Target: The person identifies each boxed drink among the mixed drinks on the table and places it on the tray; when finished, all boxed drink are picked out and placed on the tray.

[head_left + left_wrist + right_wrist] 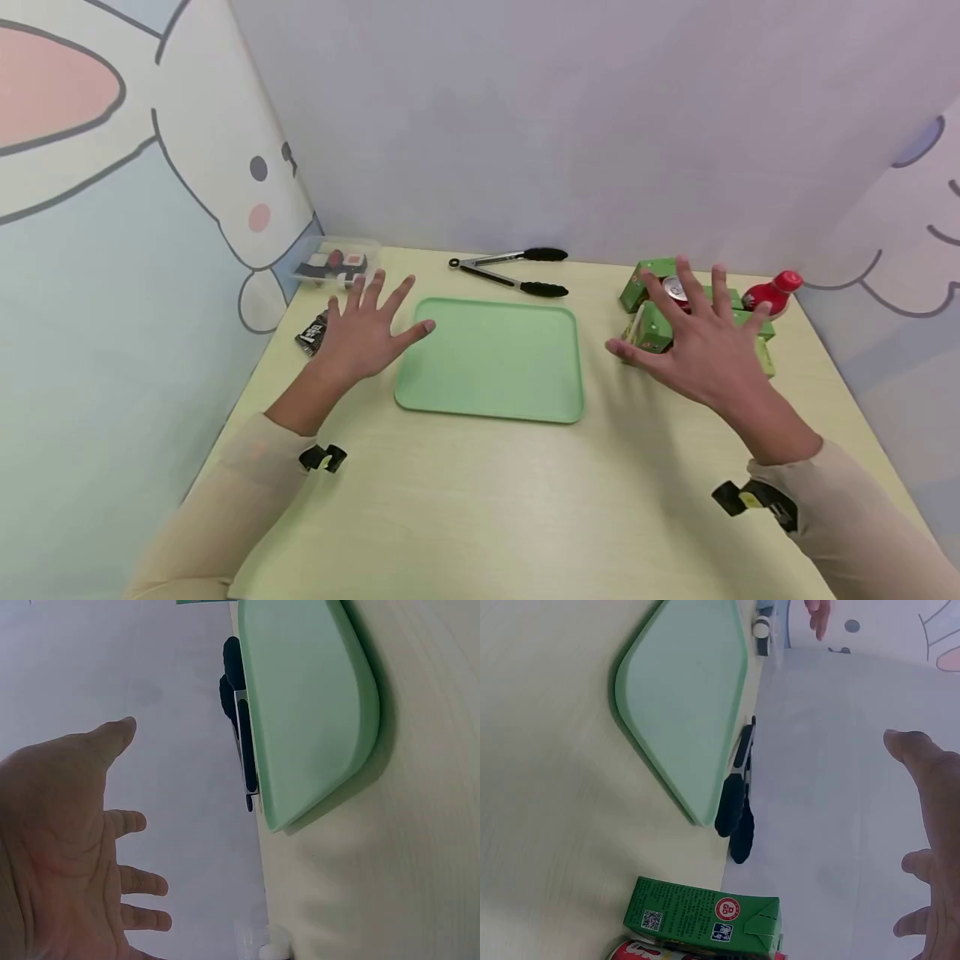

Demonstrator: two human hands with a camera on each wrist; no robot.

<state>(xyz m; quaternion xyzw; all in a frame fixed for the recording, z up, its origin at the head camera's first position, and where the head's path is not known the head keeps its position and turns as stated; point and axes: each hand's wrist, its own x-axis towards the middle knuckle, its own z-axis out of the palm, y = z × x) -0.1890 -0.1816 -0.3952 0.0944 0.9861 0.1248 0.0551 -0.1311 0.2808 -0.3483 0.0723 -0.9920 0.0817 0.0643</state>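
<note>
My left hand [358, 337] is held above the table with its fingers spread, between a small black packet [312, 333] and the green tray [487, 360]. Nothing is in its palm in the left wrist view. On the right, my right hand [705, 354] hovers palm down with fingers splayed over a group of green drink cartons [655, 327]. Among the cartons stands a can [676, 289], partly covered by the fingers. A red bottle [772, 294] leans at the group's far right. The right wrist view shows a carton [705, 916] below the hand, apart from it.
Black-tipped metal tongs [510, 272] lie spread behind the tray, near the back wall. At the back left corner is a clear plastic box [300, 260] with small sushi-like pieces inside. Walls with cartoon drawings enclose the table [480, 500] at the back and sides.
</note>
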